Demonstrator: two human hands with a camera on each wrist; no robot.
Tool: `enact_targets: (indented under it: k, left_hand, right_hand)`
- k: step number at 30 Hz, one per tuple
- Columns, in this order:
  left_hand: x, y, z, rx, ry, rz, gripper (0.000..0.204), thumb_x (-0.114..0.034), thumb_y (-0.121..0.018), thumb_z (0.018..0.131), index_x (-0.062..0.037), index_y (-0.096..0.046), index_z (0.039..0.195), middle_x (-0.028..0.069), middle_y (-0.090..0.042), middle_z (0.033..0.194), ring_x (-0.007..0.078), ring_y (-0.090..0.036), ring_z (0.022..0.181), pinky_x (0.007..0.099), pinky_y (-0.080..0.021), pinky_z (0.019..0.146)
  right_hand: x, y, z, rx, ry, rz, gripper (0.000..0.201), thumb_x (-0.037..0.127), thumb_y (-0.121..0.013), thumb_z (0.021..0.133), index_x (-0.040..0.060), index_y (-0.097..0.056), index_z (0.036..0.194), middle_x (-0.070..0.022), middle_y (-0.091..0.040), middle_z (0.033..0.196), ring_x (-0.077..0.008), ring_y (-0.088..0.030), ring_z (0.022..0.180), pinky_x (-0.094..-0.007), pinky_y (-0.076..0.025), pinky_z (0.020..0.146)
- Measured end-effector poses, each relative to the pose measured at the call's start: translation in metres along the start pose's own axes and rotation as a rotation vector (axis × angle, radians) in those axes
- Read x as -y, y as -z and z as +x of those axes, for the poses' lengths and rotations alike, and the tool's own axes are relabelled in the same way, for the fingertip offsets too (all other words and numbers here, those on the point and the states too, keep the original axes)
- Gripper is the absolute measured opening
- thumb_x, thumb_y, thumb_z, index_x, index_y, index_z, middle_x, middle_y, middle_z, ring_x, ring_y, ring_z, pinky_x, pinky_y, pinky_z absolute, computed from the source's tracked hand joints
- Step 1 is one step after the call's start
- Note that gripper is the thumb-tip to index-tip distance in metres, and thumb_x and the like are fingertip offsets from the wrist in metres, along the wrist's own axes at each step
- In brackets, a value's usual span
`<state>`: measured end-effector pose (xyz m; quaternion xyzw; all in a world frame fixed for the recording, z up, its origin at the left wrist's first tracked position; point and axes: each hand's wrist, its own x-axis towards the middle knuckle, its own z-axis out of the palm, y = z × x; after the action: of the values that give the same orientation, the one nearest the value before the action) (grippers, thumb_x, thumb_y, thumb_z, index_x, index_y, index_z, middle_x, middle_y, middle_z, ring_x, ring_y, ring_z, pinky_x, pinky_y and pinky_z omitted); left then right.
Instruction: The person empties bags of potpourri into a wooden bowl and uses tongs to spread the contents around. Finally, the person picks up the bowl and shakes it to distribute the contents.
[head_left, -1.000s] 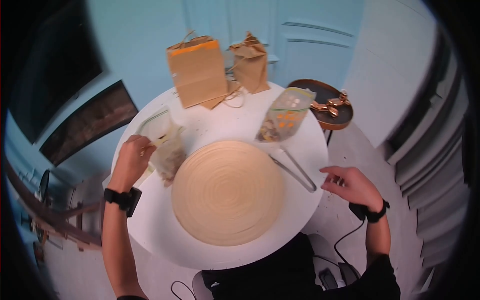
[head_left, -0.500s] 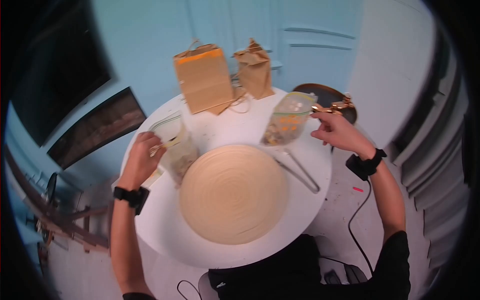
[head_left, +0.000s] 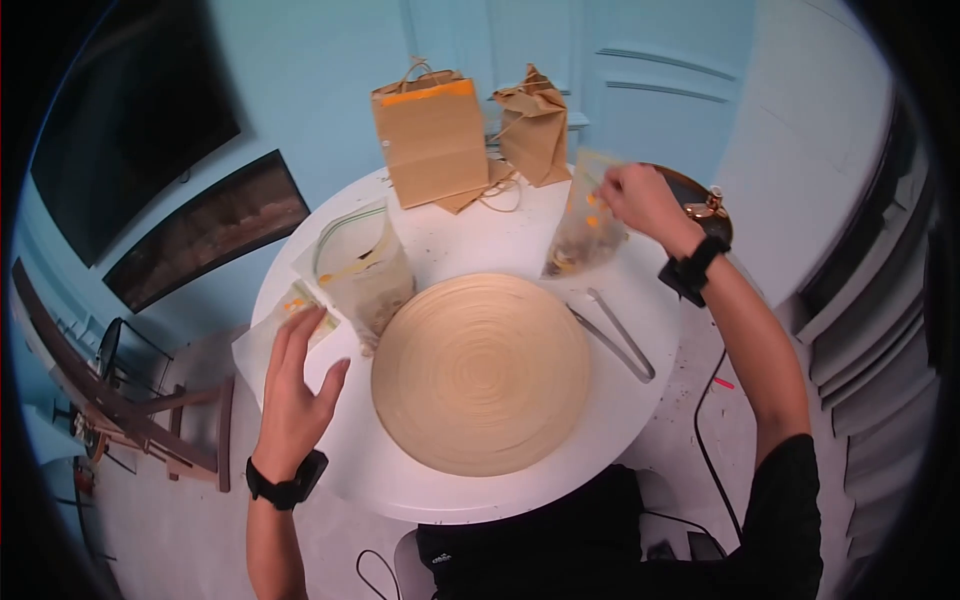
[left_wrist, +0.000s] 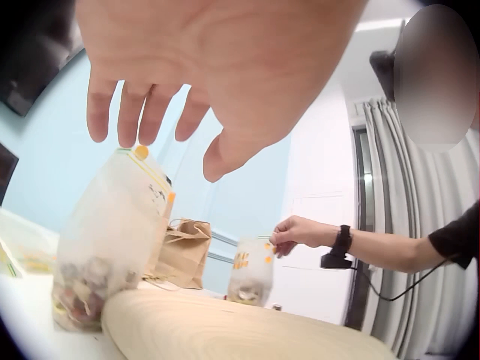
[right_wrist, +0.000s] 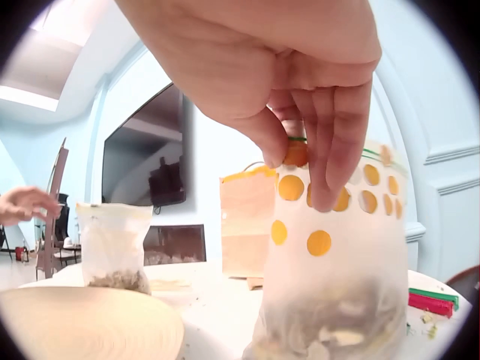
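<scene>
My right hand [head_left: 645,205] pinches the top edge of a zip bag with orange dots [right_wrist: 319,244], which stands upright with dried pieces at its bottom. Thumb and fingers meet at the bag's rim in the right wrist view. My left hand [head_left: 295,400], fingers spread and holding nothing, hovers at the table's left edge. Beyond it stands another frosted zip bag [head_left: 365,265] with dried contents. A flat bag [head_left: 268,335] lies left of that one. Between the hands lies a round woven wooden board [head_left: 480,375], with metal tongs [head_left: 620,340] to its right.
Two brown paper bags, a large one [head_left: 435,145] and a smaller one [head_left: 537,135], stand at the back of the white round table [head_left: 400,490]. Behind the right hand is a dark side table with a copper-coloured ornament [head_left: 708,207]. Red and green strips [right_wrist: 433,301] show in the right wrist view.
My right hand has moved up and inward from the right and has taken hold of the dotted bag's top. My left hand has let go of the left bag and drawn back toward me.
</scene>
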<state>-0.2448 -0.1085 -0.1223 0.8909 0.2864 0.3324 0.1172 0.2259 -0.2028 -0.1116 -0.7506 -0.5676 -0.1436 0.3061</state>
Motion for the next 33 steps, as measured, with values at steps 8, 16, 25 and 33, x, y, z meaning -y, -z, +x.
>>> enact_targets:
  k: [8,16,25,33]
  left_hand:
    - [-0.017,-0.029,-0.013,0.172,0.105,-0.287,0.059,-0.005,-0.076,0.084,0.0011,-0.052,0.138,0.0200,-0.064,0.127,0.0323,-0.061,0.120,0.0408,-0.047,0.104]
    - [-0.057,-0.061,0.031,0.197,0.066,-0.434,0.099,-0.024,-0.088,0.077,0.0015,-0.031,0.154,0.0215,-0.058,0.137,0.0304,-0.060,0.123,0.0403,-0.049,0.104]
    - [-0.041,-0.077,0.021,0.305,0.295,-0.733,0.077,-0.017,-0.088,0.078,0.0001,-0.045,0.140,0.0155,-0.061,0.133,0.0221,-0.060,0.123,0.0362,-0.048,0.104]
    - [-0.028,-0.056,0.006,0.276,0.290,-0.781,0.071,-0.010,-0.085,0.081,0.0007,-0.046,0.140,0.0110,-0.064,0.130,0.0188,-0.062,0.118,0.0343,-0.049,0.103]
  right_hand:
    - [0.071,0.069,0.034,0.000,-0.008,0.083,0.029,0.021,-0.067,0.092,-0.0060,-0.067,0.082,-0.0150,-0.066,0.068,-0.0249,-0.062,0.062,-0.0373,-0.049,0.061]
    - [0.166,0.074,0.005,-0.030,0.182,0.263,0.028,0.019,-0.071,0.087,-0.0055,-0.066,0.074,-0.0181,-0.063,0.062,-0.0339,-0.059,0.056,-0.0421,-0.048,0.058]
    - [0.221,0.051,-0.026,0.067,0.420,0.494,0.023,0.019,-0.071,0.085,-0.0029,-0.071,0.077,-0.0176,-0.066,0.065,-0.0352,-0.064,0.060,-0.0411,-0.052,0.063]
    - [0.192,0.080,-0.027,0.202,0.216,0.354,0.046,0.033,-0.078,0.085,-0.0002,-0.068,0.115,-0.0144,-0.067,0.078,-0.0266,-0.068,0.075,-0.0364,-0.052,0.069]
